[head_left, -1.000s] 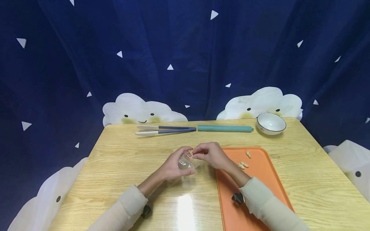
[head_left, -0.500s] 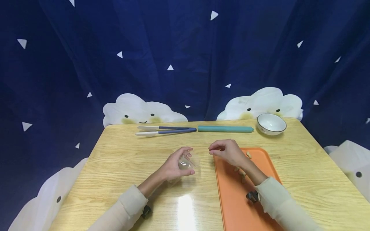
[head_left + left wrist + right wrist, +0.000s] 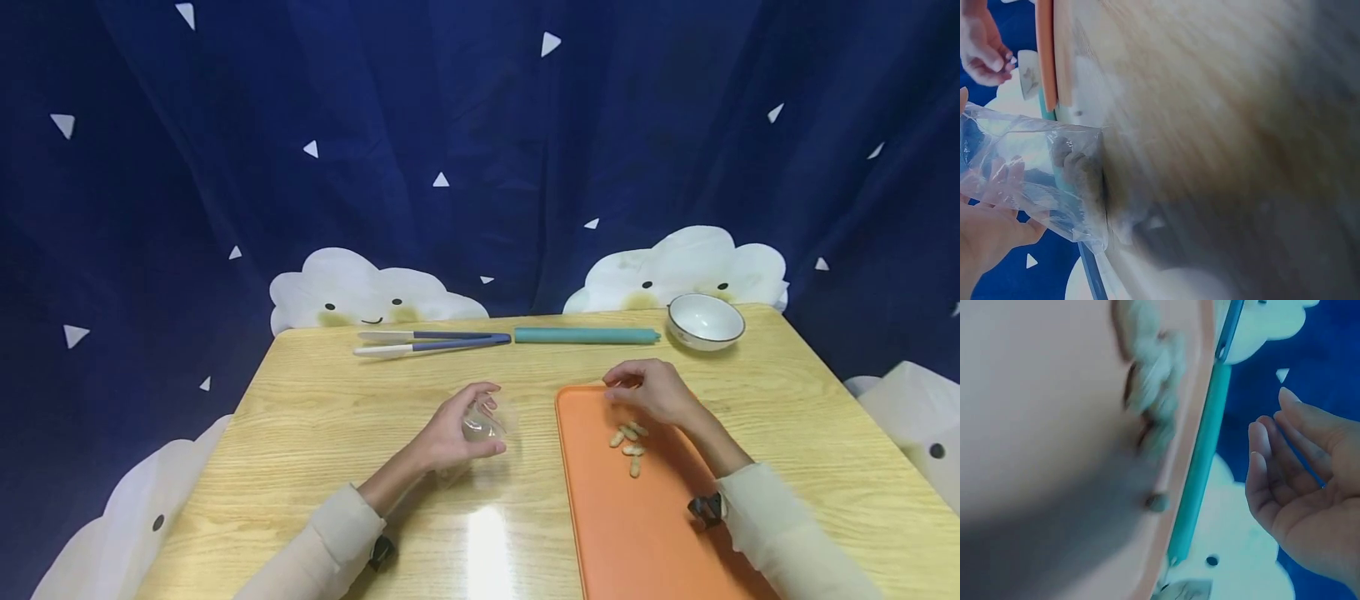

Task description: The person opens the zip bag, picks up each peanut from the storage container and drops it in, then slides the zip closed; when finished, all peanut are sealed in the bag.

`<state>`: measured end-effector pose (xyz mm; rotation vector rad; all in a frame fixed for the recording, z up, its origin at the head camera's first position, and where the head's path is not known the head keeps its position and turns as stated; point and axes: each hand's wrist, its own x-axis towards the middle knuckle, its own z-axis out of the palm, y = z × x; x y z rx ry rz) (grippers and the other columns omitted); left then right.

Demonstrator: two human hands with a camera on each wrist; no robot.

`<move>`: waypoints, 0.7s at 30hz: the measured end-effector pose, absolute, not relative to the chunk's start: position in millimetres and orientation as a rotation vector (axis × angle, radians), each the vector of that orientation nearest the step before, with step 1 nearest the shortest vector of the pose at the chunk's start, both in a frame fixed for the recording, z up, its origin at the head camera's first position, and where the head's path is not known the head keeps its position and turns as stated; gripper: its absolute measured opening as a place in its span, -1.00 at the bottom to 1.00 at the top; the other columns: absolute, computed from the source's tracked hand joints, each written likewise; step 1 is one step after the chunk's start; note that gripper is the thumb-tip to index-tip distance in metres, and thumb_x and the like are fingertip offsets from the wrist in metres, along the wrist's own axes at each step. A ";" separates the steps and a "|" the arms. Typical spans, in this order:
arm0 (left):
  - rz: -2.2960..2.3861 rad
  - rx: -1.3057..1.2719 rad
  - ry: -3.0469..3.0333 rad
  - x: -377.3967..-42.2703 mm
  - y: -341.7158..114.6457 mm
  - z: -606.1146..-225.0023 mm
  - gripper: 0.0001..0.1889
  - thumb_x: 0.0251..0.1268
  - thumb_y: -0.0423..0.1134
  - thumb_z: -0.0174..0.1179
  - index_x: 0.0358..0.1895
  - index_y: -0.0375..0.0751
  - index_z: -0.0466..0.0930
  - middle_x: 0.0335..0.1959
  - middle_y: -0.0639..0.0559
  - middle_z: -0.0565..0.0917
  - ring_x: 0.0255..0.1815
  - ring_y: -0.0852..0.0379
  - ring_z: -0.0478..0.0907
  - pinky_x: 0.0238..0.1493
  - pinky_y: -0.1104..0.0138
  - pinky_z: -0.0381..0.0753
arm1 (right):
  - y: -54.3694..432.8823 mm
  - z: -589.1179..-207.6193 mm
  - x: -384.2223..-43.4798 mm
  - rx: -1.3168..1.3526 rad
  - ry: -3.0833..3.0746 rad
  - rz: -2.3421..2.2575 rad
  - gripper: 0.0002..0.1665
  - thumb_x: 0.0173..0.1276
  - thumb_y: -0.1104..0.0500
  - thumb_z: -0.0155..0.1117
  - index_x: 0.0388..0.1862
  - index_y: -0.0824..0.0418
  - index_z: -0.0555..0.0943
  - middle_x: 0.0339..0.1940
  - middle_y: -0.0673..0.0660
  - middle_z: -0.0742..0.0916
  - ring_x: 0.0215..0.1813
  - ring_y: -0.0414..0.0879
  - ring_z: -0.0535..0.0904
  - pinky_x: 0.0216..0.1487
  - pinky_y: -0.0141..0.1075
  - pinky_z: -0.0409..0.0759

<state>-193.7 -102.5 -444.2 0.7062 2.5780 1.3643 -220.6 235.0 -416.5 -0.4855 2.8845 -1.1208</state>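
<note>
My left hand (image 3: 453, 433) holds a clear plastic bag (image 3: 1038, 187) upright on the table, with thumb and fingers spread around its upper part. Several peanuts (image 3: 1085, 178) lie at the bottom of the bag, seen through the plastic in the left wrist view. My right hand (image 3: 652, 392) hovers over the far end of the orange tray (image 3: 615, 533). Its fingers are loosely bent, with nothing between them in the right wrist view. Below and nearer to me, several unshelled peanuts (image 3: 633, 451) lie in a loose cluster on the tray.
Along the back of the wooden table (image 3: 300, 408) lie blue tongs with pale tips (image 3: 431, 342) and a teal rod-shaped roll (image 3: 585, 335). A white bowl with a dark rim (image 3: 705, 322) stands at the back right. A dark blue curtain (image 3: 480, 108) hangs behind.
My right hand has moved right, from beside the bag's mouth to above the tray, uncovering the peanut cluster. The left hand and bag have stayed in place.
</note>
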 end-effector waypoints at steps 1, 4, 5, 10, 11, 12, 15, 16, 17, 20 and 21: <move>1.365 0.706 2.576 -193.6 -102.2 -444.4 -0.19 -0.08 -0.13 0.45 0.33 0.09 0.27 0.08 0.01 0.56 0.16 0.06 0.46 0.30 -0.06 0.29 | 240.2 -417.8 -221.2 -0.459 2.889 -1.107 -0.76 0.20 0.18 0.37 -0.17 0.25 0.69 -0.29 0.11 0.76 -0.28 -0.14 0.62 -0.30 -0.38 0.55; 1.357 0.708 2.577 -193.6 -101.5 -445.6 -0.19 -0.07 -0.10 0.45 0.34 0.06 0.27 0.08 -0.01 0.56 0.16 0.06 0.46 0.30 -0.06 0.30 | 253.5 -421.0 -222.6 -0.406 2.899 -1.077 -0.75 0.19 0.17 0.37 -0.17 0.26 0.69 -0.29 0.13 0.76 -0.29 -0.16 0.64 -0.30 -0.36 0.55; 1.358 0.710 2.575 -193.6 -101.4 -446.0 -0.18 -0.07 -0.10 0.44 0.34 0.04 0.27 0.09 -0.03 0.56 0.16 0.05 0.46 0.30 -0.06 0.29 | 257.3 -422.5 -223.1 -0.385 2.906 -1.067 -0.75 0.19 0.17 0.38 -0.18 0.26 0.69 -0.30 0.12 0.77 -0.31 -0.17 0.64 -0.30 -0.36 0.55; 1.369 0.711 2.564 -193.5 -102.1 -447.5 -0.17 -0.07 -0.08 0.44 0.35 0.01 0.26 0.11 -0.07 0.55 0.18 0.03 0.45 0.31 -0.09 0.28 | 270.8 -429.5 -225.2 -0.309 2.928 -0.996 -0.77 0.19 0.17 0.37 -0.21 0.27 0.69 -0.39 0.09 0.77 -0.37 -0.17 0.63 -0.30 -0.31 0.53; 1.370 0.710 2.563 -193.4 -102.3 -447.4 -0.18 -0.07 -0.08 0.44 0.35 0.03 0.26 0.11 -0.07 0.55 0.18 0.03 0.45 0.31 -0.09 0.28 | 272.5 -430.8 -225.3 -0.292 2.922 -0.982 -0.78 0.20 0.17 0.36 -0.22 0.28 0.69 -0.40 0.08 0.77 -0.38 -0.16 0.63 -0.30 -0.30 0.53; 1.369 0.708 2.564 -193.2 -102.4 -447.3 -0.18 -0.07 -0.06 0.44 0.35 0.05 0.26 0.11 -0.07 0.55 0.18 0.03 0.45 0.31 -0.08 0.28 | 274.0 -431.9 -225.3 -0.282 2.913 -0.969 -0.79 0.21 0.18 0.35 -0.22 0.29 0.68 -0.42 0.08 0.77 -0.39 -0.15 0.62 -0.31 -0.29 0.51; 1.373 0.709 2.563 -192.8 -102.4 -446.7 -0.19 -0.07 -0.06 0.44 0.34 0.10 0.26 0.11 -0.09 0.55 0.17 0.04 0.45 0.31 -0.07 0.28 | 276.8 -436.1 -225.5 -0.235 2.895 -0.931 -0.81 0.23 0.20 0.32 -0.24 0.30 0.67 -0.44 0.07 0.76 -0.42 -0.14 0.61 -0.34 -0.30 0.48; 1.373 0.709 2.564 -192.8 -102.4 -446.5 -0.19 -0.07 -0.06 0.44 0.33 0.12 0.26 0.11 -0.09 0.55 0.17 0.05 0.46 0.31 -0.06 0.28 | 277.1 -437.4 -225.4 -0.220 2.887 -0.925 -0.82 0.23 0.20 0.31 -0.25 0.30 0.67 -0.45 0.07 0.75 -0.44 -0.13 0.60 -0.36 -0.30 0.48; 1.371 0.709 2.566 -192.8 -102.2 -446.3 -0.20 -0.07 -0.06 0.44 0.33 0.14 0.26 0.12 -0.10 0.56 0.17 0.05 0.46 0.31 -0.05 0.28 | 277.1 -438.3 -225.1 -0.207 2.883 -0.919 -0.82 0.22 0.20 0.32 -0.26 0.30 0.66 -0.46 0.07 0.74 -0.46 -0.14 0.58 -0.38 -0.31 0.47; 1.368 0.711 2.569 -192.8 -102.1 -445.9 -0.20 -0.07 -0.07 0.44 0.32 0.15 0.26 0.12 -0.10 0.56 0.17 0.05 0.46 0.31 -0.05 0.29 | 276.3 -441.3 -224.5 -0.162 2.880 -0.907 -0.84 0.19 0.22 0.34 -0.31 0.31 0.66 -0.49 0.05 0.72 -0.51 -0.18 0.52 -0.46 -0.33 0.45; 1.368 0.712 2.569 -192.9 -102.2 -445.8 -0.20 -0.07 -0.06 0.44 0.32 0.15 0.26 0.12 -0.10 0.56 0.17 0.04 0.46 0.30 -0.06 0.29 | 275.7 -441.8 -224.1 -0.147 2.877 -0.909 -0.85 0.18 0.23 0.35 -0.32 0.31 0.66 -0.50 0.05 0.72 -0.53 -0.19 0.51 -0.48 -0.33 0.44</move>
